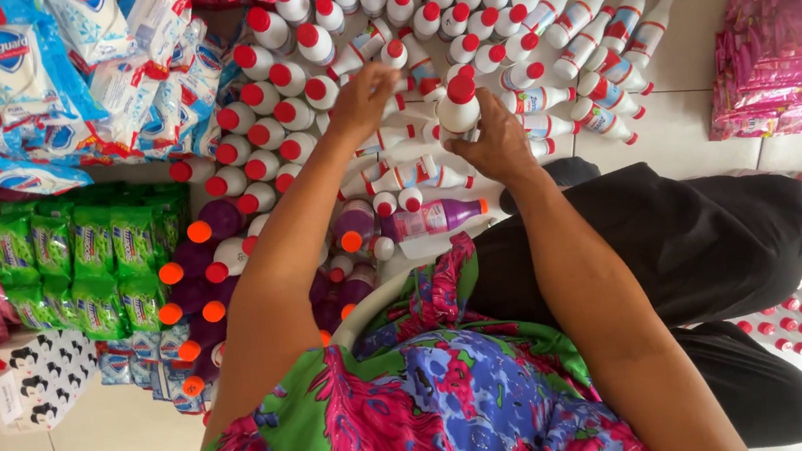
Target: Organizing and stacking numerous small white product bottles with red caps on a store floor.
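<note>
Right hand [497, 144] grips an upright white plastic red-capped bottle [458, 106]; left hand [364, 99], just left of it, pinches a lying bottle's red cap [399, 82].

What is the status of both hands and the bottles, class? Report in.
Right hand grips white plastic bottle with red cap. Left hand pinches another red-capped white bottle. Purple bottle with orange cap lies flat nearby.

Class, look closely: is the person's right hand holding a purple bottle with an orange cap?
No, the right hand grips a white plastic bottle with a red cap; the purple bottles with orange caps stand apart.
</note>
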